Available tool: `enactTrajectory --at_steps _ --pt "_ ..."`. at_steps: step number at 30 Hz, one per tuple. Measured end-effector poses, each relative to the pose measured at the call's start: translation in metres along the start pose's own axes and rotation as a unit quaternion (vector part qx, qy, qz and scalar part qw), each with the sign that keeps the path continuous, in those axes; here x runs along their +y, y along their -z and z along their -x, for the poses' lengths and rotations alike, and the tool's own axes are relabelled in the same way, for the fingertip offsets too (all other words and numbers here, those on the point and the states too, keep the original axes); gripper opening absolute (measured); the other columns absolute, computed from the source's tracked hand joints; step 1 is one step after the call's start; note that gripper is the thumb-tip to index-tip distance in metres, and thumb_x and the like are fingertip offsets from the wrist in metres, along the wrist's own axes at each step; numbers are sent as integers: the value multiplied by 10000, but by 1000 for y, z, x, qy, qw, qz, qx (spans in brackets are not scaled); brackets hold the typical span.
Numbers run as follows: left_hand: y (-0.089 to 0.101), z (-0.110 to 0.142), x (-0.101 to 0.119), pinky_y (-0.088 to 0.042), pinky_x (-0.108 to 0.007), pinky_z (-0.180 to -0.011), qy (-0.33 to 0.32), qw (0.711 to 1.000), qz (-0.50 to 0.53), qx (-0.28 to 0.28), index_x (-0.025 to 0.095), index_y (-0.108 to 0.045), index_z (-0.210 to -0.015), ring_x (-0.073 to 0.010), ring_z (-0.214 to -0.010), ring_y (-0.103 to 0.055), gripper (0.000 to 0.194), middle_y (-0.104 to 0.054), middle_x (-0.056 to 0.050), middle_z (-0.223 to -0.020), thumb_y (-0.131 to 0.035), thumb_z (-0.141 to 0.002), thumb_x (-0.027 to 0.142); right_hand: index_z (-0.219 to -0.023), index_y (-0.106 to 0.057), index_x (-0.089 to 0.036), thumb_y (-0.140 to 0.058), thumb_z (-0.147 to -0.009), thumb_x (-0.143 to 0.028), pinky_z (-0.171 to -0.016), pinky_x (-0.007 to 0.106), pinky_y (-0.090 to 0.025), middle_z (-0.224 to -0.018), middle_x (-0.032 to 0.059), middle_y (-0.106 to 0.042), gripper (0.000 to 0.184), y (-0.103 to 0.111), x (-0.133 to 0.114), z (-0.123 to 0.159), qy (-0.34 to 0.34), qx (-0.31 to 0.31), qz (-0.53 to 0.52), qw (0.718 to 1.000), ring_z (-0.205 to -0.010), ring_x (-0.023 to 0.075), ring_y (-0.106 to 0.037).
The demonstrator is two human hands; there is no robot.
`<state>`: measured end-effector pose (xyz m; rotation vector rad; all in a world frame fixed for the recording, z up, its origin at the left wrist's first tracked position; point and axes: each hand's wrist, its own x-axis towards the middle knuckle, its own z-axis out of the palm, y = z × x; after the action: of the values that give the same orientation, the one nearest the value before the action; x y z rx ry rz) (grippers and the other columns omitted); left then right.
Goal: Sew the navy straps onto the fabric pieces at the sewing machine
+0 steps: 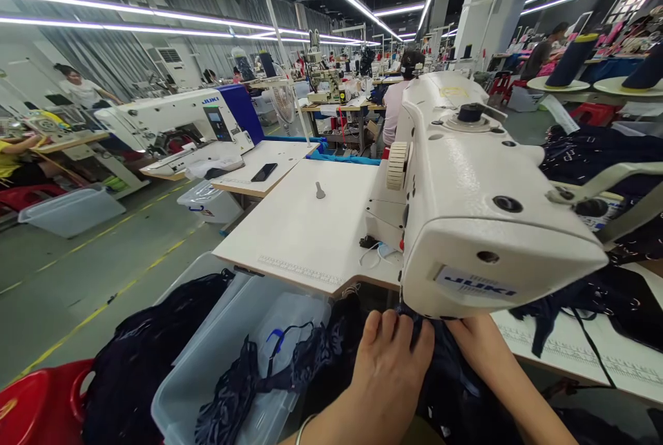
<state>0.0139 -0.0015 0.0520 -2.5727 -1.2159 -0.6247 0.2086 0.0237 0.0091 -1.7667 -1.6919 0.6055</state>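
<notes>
Under the head of a white sewing machine [497,224], my left hand [391,355] has its fingers curled down on a dark navy garment [445,369]. My right hand [474,341] reaches in on the other side of the same garment, its fingers hidden beneath the machine head. The needle area is also out of sight. Left of my left hand, a navy lace bra [300,362] hangs over and into a clear plastic bin [179,390]. A blue piece [277,340] shows in that bin.
A small grey metal piece [320,191] lies on the white tabletop [290,224]. Beyond it are a phone [264,172] and another sewing machine [166,120]. Dark garments [150,355] and a red stool [41,403] stand left. More navy garments [585,300] lie right. A person [396,106] sits ahead.
</notes>
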Motion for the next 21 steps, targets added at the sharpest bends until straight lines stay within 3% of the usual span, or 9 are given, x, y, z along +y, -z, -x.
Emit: enactTrajectory --at_steps 2,4,6,10,13,16,21 --pt "1 1 1 -297 -380 -919 -1 1000 23 -6 235 -585 -1175 -229 -909 -518 288 -595 -19 -914 -521 -930 370 -740 -646 -236 -407 -803 -417 -774 379 -497 -747 121 -730 307 0 -6 2 -22 16 -19 999 -937 343 -673" --pt "4 3 2 -305 -398 -925 -6 999 41 4 217 -583 -1194 -243 -921 -518 481 -603 -38 -951 -457 -912 586 -766 -624 -223 -412 -803 -447 -766 386 -498 -807 130 -731 311 1 -11 6 -46 25 -45 998 -937 342 -665" --pt "7 6 0 -301 -408 -950 -10 999 35 6 206 -573 -1226 -256 -961 -516 579 -612 -52 -995 -458 -876 653 -851 -608 -210 -420 -829 -474 -740 372 -503 -847 116 -722 325 0 -14 12 -63 24 -77 995 -879 311 -669" --pt "11 10 -7 -283 -386 -997 -26 999 0 -29 183 -547 -1279 -246 -1070 -494 413 -607 -62 -1155 -508 -916 375 -989 -556 -217 -430 -892 -446 -754 337 -500 -824 57 -684 278 -4 -16 25 -55 20 -123 991 -838 245 -658" --pt "7 11 -10 -297 -316 -998 -114 993 -8 -11 168 -552 -1282 -195 -1100 -485 357 -562 -36 -1285 -405 -967 251 -999 -548 -216 -461 -885 -403 -784 339 -498 -767 37 -660 237 -7 -17 28 -42 38 -128 990 -878 246 -648" --pt "2 13 -9 -298 -297 -1003 -151 988 -21 -10 172 -532 -1314 -182 -1141 -469 378 -551 -26 -1312 -338 -998 245 -952 -575 -225 -482 -867 -385 -764 327 -506 -706 21 -647 203 -6 -19 26 -45 53 -125 990 -870 244 -650" --pt "-2 18 -2 -301 -323 -985 -110 992 -56 -25 152 -519 -1328 -200 -1159 -453 399 -563 -58 -1292 -369 -985 292 -855 -583 -246 -468 -846 -412 -737 327 -504 -701 31 -661 203 1 -20 23 -61 44 -95 993 -843 250 -660"
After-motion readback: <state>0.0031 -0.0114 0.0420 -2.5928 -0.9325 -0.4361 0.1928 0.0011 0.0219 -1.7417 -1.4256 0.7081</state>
